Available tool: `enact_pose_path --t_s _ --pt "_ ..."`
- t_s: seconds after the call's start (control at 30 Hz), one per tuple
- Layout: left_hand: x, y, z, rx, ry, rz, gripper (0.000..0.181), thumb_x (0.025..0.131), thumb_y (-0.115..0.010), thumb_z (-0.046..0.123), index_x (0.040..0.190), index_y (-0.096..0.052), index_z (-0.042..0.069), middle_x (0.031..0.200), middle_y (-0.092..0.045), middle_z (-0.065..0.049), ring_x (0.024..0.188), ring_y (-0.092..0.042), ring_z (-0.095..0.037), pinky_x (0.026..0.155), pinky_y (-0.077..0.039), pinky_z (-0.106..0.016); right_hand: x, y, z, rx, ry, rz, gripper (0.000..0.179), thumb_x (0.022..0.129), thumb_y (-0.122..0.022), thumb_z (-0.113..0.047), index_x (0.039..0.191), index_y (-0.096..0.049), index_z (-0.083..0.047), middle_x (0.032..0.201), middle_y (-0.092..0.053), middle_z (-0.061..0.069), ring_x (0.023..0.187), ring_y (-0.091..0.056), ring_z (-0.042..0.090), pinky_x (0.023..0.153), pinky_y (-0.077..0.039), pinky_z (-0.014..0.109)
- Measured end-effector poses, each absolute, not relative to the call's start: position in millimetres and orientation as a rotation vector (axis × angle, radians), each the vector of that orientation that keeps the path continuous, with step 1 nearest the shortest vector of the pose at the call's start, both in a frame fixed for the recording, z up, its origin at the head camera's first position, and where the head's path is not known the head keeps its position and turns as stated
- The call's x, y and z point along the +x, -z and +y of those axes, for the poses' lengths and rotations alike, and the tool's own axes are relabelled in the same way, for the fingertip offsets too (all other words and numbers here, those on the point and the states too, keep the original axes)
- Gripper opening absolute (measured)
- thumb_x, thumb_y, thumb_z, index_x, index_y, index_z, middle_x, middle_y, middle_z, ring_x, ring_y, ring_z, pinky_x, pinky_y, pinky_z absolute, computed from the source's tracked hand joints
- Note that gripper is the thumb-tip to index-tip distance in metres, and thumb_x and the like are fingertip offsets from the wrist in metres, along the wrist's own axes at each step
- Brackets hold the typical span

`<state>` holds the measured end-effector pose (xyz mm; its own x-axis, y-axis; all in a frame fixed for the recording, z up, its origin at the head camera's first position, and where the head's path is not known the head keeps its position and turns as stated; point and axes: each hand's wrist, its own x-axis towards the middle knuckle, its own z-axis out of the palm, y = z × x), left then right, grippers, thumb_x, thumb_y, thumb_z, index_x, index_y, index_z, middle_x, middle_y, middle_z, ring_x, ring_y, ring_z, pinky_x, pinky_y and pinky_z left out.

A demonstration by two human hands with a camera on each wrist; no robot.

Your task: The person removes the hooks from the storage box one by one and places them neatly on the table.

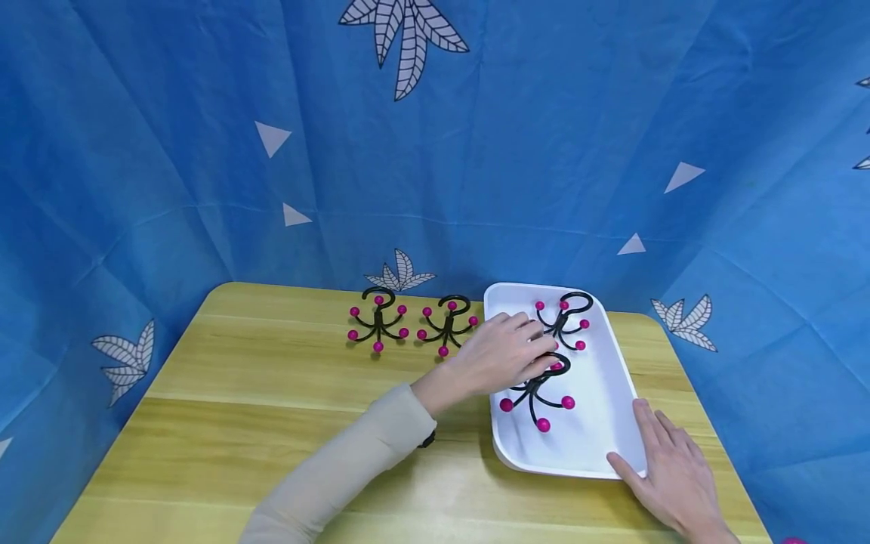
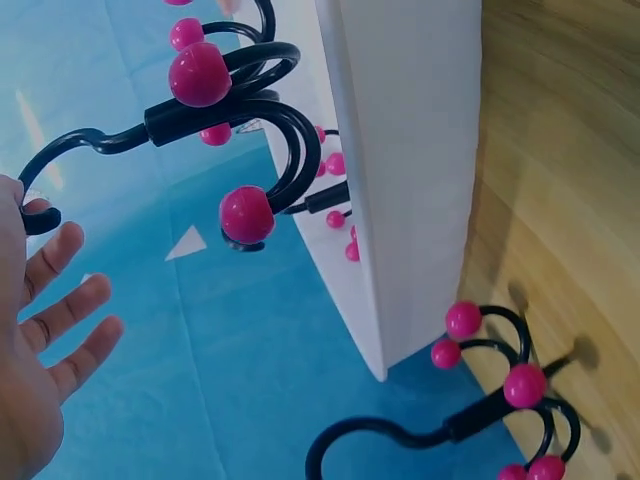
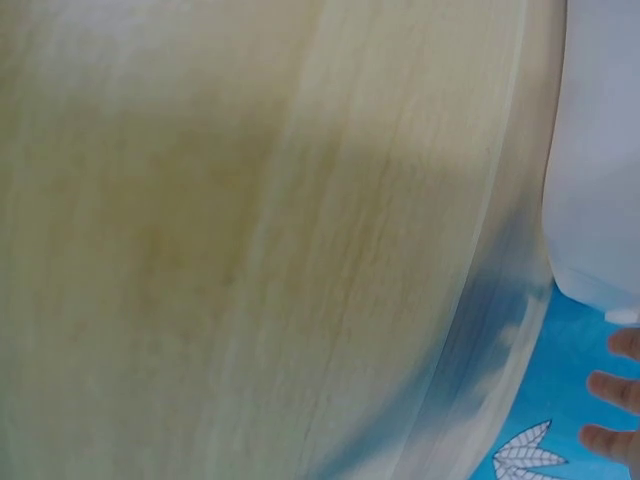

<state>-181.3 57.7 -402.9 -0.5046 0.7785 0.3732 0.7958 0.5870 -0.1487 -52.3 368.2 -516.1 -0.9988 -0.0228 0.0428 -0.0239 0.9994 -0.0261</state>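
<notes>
My left hand [image 1: 506, 351] reaches over the white tray [image 1: 601, 423] and pinches a black hanger hook [image 1: 533, 387] by its curved top end. Several curved arms tipped with pink balls spread from its stem [image 2: 185, 120], as the left wrist view shows. The last three fingers of this hand stand apart from the hook. Another such hanger hook [image 1: 561, 321] lies in the far part of the tray. At the tray's near right corner, my right hand [image 1: 673, 472] touches the rim with its fingers and thumb spread.
Two more black hanger hooks with pink balls, a left one [image 1: 378, 323] and a right one [image 1: 448, 326], lie on the wooden table [image 1: 272, 378] left of the tray. A blue patterned curtain [image 1: 544, 151] hangs behind and beside the table.
</notes>
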Motion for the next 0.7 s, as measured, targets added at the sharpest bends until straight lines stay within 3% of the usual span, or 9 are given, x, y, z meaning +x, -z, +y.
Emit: enact_pose_path --t_s 0.7 --pt "-174 388 1 -1.233 0.176 -2.405 0.025 0.110 -0.053 0.043 0.113 -0.070 0.026 0.104 -0.071 0.008 0.098 -0.064 -0.012 0.085 -0.056 -0.026 -51 518 371 0.064 -0.075 -3.071 0.108 0.094 -0.059 -0.071 0.166 -0.021 0.000 0.160 -0.043 0.031 0.141 -0.042 0.055 0.117 -0.033 0.072"
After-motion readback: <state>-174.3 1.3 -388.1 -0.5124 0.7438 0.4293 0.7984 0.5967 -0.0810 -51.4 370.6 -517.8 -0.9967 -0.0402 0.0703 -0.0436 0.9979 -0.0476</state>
